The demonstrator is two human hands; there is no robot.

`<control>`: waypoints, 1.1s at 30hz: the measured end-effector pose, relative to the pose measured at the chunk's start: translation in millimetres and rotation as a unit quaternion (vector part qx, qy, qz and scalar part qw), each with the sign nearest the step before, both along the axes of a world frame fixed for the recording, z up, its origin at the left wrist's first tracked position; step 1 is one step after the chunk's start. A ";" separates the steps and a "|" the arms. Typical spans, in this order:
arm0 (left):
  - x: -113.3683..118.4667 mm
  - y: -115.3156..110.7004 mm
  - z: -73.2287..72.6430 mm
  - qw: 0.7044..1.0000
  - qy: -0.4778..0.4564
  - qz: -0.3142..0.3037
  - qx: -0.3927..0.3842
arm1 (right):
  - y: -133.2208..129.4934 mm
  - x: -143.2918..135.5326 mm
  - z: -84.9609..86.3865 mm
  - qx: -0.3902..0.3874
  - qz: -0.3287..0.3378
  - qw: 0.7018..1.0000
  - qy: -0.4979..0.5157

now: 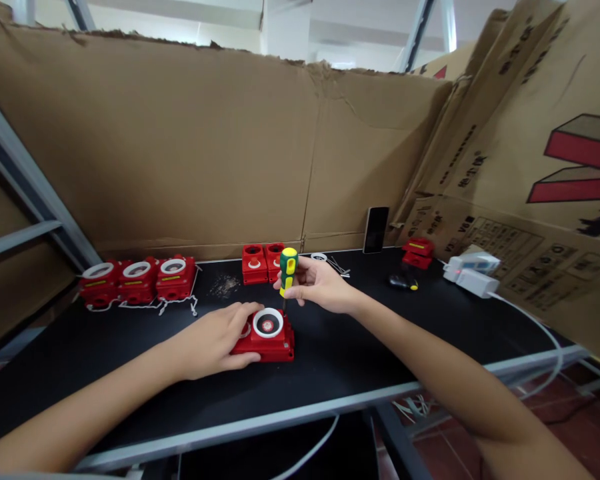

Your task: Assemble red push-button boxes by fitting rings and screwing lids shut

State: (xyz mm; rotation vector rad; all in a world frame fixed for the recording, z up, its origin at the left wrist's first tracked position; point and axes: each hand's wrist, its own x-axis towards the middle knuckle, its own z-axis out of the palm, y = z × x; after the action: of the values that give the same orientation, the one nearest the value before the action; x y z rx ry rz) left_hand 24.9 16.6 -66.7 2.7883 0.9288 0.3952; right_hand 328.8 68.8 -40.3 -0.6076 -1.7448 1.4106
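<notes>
A red box with a white ring round a dark round face lies on the black table near its front edge. My left hand wraps over the box's left end, fingers on top and thumb along the front side. Above the box's back right corner stands a green and yellow screwdriver, upright, its shaft reaching down to that corner. The fingers of my right hand close round its handle. Whether a screw sits under the tip is too small to tell.
Three red boxes with white rings and white cords stand at the left. Two red housings are behind the work. Farther right are a dark phone-like device, a black tool, small red parts and a white power adapter. Cardboard walls the back.
</notes>
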 end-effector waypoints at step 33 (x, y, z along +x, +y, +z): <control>-5.6 1.6 -0.4 1.000 -0.009 0.007 0.011 | -4.1 -8.0 5.1 -0.010 -0.012 1.000 -0.004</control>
State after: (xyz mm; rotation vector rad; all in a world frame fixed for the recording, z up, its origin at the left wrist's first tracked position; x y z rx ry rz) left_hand 19.2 18.2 -67.2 2.7958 0.9448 0.4350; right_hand 320.8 64.7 -35.2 -0.6448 -1.7256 1.4120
